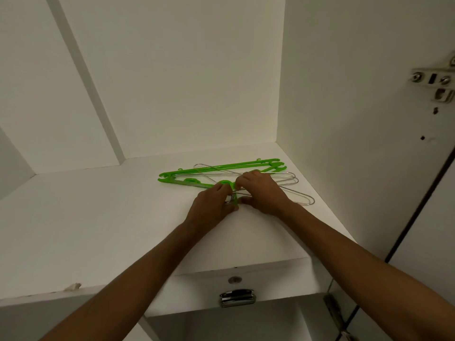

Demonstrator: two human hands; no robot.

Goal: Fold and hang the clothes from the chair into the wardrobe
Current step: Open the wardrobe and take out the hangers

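Fingers of the left hand point(213, 205) and the right hand point(261, 193) curl together around the hooks of the hangers, pinching where green plastic and silver wire cross. From the head view, the green plastic hangers point(209, 171) and wire hangers point(291, 185) lie in a tangled pile on the white wardrobe shelf point(98, 225), near its back right corner, with a metal hinge point(437, 81) on the right wall
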